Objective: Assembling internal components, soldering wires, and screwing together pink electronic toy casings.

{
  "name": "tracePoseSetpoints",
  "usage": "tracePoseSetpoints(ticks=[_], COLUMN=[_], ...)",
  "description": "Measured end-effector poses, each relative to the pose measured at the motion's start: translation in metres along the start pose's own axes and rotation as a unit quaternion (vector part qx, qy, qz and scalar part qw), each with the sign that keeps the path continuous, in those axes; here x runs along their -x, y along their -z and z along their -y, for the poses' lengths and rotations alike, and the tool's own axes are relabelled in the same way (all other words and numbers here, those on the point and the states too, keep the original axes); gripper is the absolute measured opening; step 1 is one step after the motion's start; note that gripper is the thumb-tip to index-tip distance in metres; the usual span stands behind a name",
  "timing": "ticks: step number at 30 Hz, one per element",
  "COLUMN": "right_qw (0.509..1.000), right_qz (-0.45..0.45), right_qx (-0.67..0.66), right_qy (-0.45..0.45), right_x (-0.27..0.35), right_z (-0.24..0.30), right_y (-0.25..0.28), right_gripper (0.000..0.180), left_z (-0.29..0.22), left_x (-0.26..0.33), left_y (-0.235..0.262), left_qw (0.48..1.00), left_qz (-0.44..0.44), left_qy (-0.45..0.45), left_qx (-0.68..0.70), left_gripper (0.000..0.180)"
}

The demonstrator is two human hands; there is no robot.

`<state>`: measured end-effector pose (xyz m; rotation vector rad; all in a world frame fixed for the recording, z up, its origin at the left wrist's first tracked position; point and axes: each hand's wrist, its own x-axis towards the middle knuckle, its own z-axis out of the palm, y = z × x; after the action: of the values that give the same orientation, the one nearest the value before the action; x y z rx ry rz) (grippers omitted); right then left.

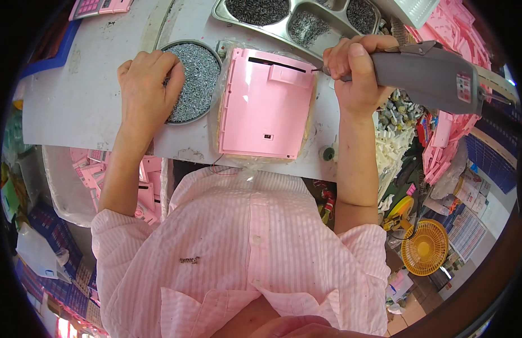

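My right hand grips a grey electric screwdriver held sideways. Its bit reaches the upper right corner of a pink plastic casing, which lies on a pad wrapped in clear plastic. The casing has a long dark slot near its far edge and a small square hole near its close edge. Over the left rim of a round dish my left hand is curled, fingertips drawn together. Whatever those fingers may hold is hidden. Small silvery screws fill the dish.
Beyond the casing sits a metal compartment tray with dark springs and small metal parts. A crate of pink casings stands below the table's left edge. White plastic parts, pink parts and a yellow fan are at right.
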<state>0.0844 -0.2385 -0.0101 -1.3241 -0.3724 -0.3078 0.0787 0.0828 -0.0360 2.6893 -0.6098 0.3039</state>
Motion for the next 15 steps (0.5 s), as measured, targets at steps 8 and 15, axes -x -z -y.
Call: tracePoseSetpoints(ticks=[8,15], right_qw=[0.990,0.964], right_qz=[0.002,0.213], right_qx=[-0.143,-0.158], right_qy=[0.009,-0.013], right_x=[-0.020,-0.014], right_z=[0.056,0.060], right_y=[-0.027,-0.078], right_gripper=[0.027,0.034], left_z=[-0.004,-0.056], left_x=[-0.006,0.013], left_y=[0.001,0.004], left_qw=[0.975,0.938], left_qz=[-0.053,-0.081], left_qy=[-0.004,-0.068], left_qx=[0.215,0.329], left_gripper=[0.010,0.014])
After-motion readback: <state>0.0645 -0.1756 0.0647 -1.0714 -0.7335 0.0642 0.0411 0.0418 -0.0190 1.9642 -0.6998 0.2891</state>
